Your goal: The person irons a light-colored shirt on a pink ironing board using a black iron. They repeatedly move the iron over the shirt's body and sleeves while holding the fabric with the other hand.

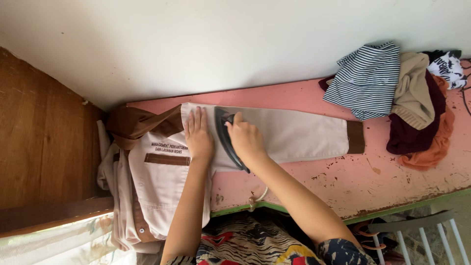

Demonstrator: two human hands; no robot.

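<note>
Head view: one beige shirt (162, 172) with brown trim, sleeve stretched across pink table (373, 176). Left hand (198, 133) flat, fingers spread on sleeve; right hand (245, 139) gripping one dark iron (226, 140). One clothes pile (402, 98) at far end.

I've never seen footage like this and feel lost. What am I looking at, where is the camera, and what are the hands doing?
This is one picture from a camera worn on a person's head, looking down at their own bare hands; there is no machine. The right hand grips a dark iron on the sleeve of a beige shirt with brown trim. The left hand lies flat on the shirt beside the iron. The shirt is spread on a worn pink table. A pile of clothes, with a striped one on it, sits at the far right.
</note>
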